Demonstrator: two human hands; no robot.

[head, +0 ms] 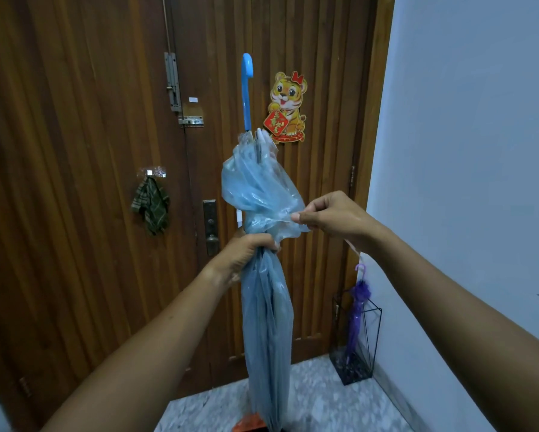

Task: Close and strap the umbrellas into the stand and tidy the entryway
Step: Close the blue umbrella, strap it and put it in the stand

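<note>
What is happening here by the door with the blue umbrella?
A person is closing a blue umbrella, held upright with its handle up, in front of the wooden door. The left hand grips the gathered canopy around its middle, and the right hand pinches a loose fold beside it. A purple umbrella stands in the wire stand by the wall; the blue one is not in it yet.

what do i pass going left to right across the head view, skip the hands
green checked cloth → door lock plate → blue umbrella → purple umbrella → pale wall
</note>
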